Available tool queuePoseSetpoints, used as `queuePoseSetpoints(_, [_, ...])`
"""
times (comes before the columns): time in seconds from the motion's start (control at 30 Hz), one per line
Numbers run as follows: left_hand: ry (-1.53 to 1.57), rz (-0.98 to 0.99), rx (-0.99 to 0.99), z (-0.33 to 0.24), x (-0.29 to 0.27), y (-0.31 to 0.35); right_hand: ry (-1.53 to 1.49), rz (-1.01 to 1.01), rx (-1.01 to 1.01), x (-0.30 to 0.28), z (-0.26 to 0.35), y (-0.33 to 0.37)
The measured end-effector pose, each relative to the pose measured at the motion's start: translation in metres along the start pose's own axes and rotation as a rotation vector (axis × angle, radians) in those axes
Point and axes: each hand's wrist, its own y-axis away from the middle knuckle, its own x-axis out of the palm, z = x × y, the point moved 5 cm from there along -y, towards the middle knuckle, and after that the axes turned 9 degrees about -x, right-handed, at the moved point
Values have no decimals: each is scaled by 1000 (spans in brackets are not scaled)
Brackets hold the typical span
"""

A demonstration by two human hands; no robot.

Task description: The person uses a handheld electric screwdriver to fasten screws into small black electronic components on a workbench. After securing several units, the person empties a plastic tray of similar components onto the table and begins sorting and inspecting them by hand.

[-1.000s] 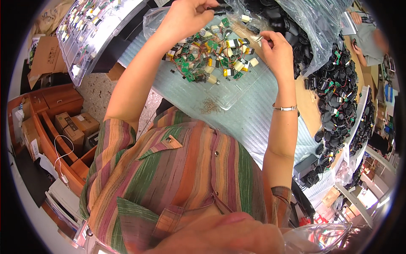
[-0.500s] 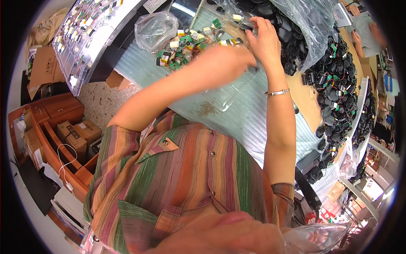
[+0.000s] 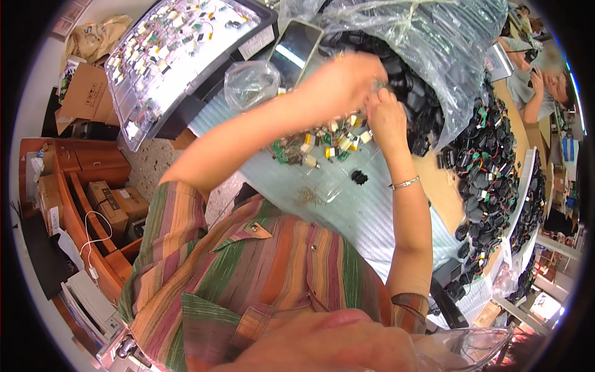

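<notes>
My left hand (image 3: 354, 79) reaches across from the left, its fingers curled and blurred. It meets my right hand (image 3: 387, 119), whose fingertips are pinched together. Whatever lies between the two hands is too small and smeared to make out. Beneath my left forearm lies a heap of small green circuit boards (image 3: 287, 150) with wires and white and yellow parts; the forearm hides some of it. A small black part (image 3: 359, 178) rests alone on the pale foam mat (image 3: 372, 214), nearer to me than the heap. Loose black plastic housings (image 3: 414, 93) lie just beyond my hands.
A large transparent plastic bag (image 3: 427, 37) drapes over the housings. Left of it stands a small transparent bag (image 3: 251, 85) beside a flat glass-like panel (image 3: 296, 51). A bright tray (image 3: 164, 62) holds several wired boards. More black housings (image 3: 486, 173) pile up at right, with a co-worker (image 3: 539, 87) beyond.
The view has tilted, so the bench sits lower in the picture. My hands, previously a little apart, now meet at the fingertips. A black part now lies on the mat where none showed.
</notes>
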Motion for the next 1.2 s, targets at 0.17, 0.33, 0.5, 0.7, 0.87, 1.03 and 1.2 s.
queuePoseSetpoints(0.17, [-30,-175,-634,150,-41,-95,-337,-18,82,-13,4,-9])
queuePoseSetpoints(0.33, [-348,-166,-985,216,-56,-141,-302,-24,-21,-68,18,-8])
queuePoseSetpoints(0.5, [-674,-31,-905,234,-53,-123,-597,-339,-59,-100,7,-103])
queuePoseSetpoints(0.7, [-587,264,-808,236,-26,-122,-611,-14,-76,3,-41,-291])
queuePoseSetpoints(0.87, [-677,131,-907,235,-37,-109,-24,352,25,62,-45,-342])
queuePoseSetpoints(1.03, [-999,289,-743,231,-31,-117,51,261,-167,77,-45,-353])
queuePoseSetpoints(1.2, [-635,37,-919,234,-31,-110,-100,144,40,69,-53,-346])
